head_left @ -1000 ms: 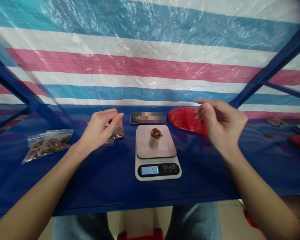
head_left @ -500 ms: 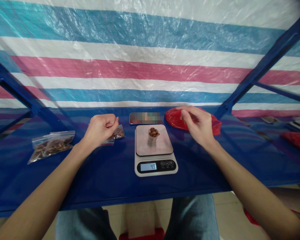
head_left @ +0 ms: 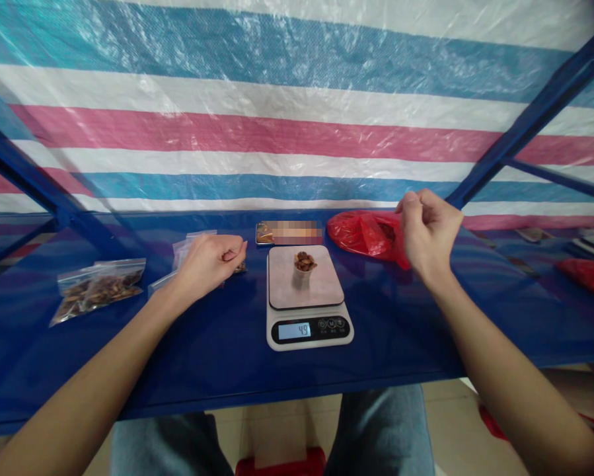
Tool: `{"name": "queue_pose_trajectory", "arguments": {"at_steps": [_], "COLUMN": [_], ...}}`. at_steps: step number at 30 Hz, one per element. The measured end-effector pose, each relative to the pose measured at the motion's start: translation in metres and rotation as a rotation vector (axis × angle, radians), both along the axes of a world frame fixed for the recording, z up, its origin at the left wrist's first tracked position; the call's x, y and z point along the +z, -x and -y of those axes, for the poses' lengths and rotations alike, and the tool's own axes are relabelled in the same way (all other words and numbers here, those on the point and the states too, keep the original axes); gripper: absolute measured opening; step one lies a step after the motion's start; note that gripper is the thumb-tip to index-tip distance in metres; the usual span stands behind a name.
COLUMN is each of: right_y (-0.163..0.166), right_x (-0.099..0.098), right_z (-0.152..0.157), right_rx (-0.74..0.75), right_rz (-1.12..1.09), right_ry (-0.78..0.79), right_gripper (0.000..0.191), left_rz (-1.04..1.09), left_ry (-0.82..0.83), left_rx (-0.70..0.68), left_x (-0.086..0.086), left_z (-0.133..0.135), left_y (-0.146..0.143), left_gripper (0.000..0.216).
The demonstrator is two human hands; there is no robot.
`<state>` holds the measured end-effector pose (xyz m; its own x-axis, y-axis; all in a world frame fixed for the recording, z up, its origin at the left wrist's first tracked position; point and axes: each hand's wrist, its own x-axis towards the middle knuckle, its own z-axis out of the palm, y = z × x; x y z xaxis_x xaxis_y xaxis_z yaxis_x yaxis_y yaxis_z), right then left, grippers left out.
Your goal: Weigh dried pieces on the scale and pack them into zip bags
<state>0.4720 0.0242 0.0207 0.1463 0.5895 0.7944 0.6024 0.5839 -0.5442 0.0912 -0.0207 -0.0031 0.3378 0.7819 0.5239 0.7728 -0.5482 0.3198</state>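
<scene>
A small cup heaped with dried brown pieces (head_left: 304, 263) stands on the white digital scale (head_left: 284, 297), whose display reads 4.9. My left hand (head_left: 212, 261) is curled into a fist left of the scale, over some clear zip bags (head_left: 180, 254); its palm is hidden. Right of the scale, my right hand (head_left: 428, 231) is closed at the right side of a red plastic bag (head_left: 351, 233) and appears to pinch its edge. Brown contents show dimly in that bag's mouth. Two filled zip bags (head_left: 101, 287) lie farther left.
Behind the scale lies a flat rectangular object (head_left: 264, 233), partly blurred out. Blue metal struts (head_left: 519, 132) slope up on both sides of the blue table (head_left: 202, 370). A striped plastic sheet (head_left: 277, 132) hangs at the back. More red plastic (head_left: 589, 271) lies far right.
My right hand has moved right and slightly up, from above the red bag to its right side, and its fingers have closed. My left fist has shifted slightly right and down.
</scene>
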Motion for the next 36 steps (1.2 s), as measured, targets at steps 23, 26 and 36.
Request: {"name": "queue_pose_trajectory", "arguments": {"at_steps": [23, 26, 36], "right_y": [0.061, 0.063, 0.065], "right_x": [-0.013, -0.012, -0.017], "right_z": [0.037, 0.04, 0.037], "right_rx": [0.741, 0.776, 0.758], "right_rz": [0.407, 0.379, 0.324], "right_ry": [0.386, 0.427, 0.471], "right_gripper": [0.07, 0.082, 0.088], "left_rz": [-0.054, -0.062, -0.083], "left_ry": [-0.024, -0.033, 0.006], "left_rx": [0.0, -0.002, 0.013], "left_x": [-0.005, -0.005, -0.005], "left_z": [-0.003, -0.003, -0.002], "left_y": [0.002, 0.002, -0.001], "left_gripper": [0.043, 0.043, 0.044]}}
